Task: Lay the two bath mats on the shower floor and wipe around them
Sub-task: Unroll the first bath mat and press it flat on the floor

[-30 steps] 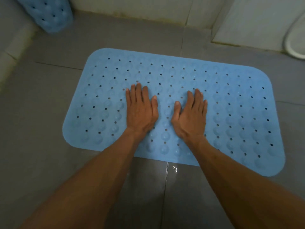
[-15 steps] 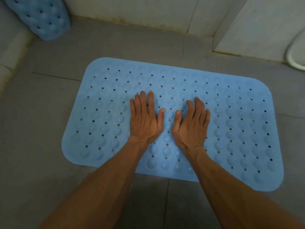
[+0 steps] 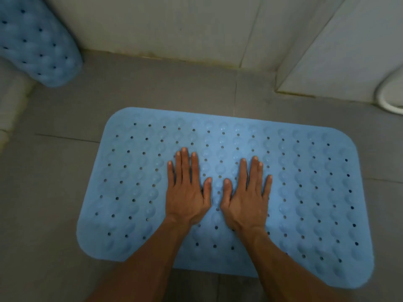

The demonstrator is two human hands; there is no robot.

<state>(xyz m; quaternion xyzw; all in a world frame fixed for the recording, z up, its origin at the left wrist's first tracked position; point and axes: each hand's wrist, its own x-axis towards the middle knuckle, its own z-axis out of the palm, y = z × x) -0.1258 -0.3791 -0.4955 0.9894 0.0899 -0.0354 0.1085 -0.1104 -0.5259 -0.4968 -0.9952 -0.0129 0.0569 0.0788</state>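
Observation:
A light blue rubber bath mat (image 3: 305, 192) with rows of small holes and bumps lies flat on the grey tiled shower floor (image 3: 54, 192). My left hand (image 3: 187, 192) and my right hand (image 3: 246, 197) press on the mat's middle side by side, palms down, fingers straight, thumbs nearly touching. A second blue mat (image 3: 37, 44) of the same kind leans at the far left corner, curled and partly cut off by the frame edge.
Pale wall tiles (image 3: 163, 25) run along the back, with a corner stepping out at the right (image 3: 277, 90). A white curved fixture (image 3: 388, 99) shows at the right edge. A pale raised ledge (image 3: 11, 112) borders the floor on the left.
The view has tilted up, so the mat and both hands sit lower in the frame and more wall shows. Both hands stay flat on the mat's middle, their fingers a little straighter.

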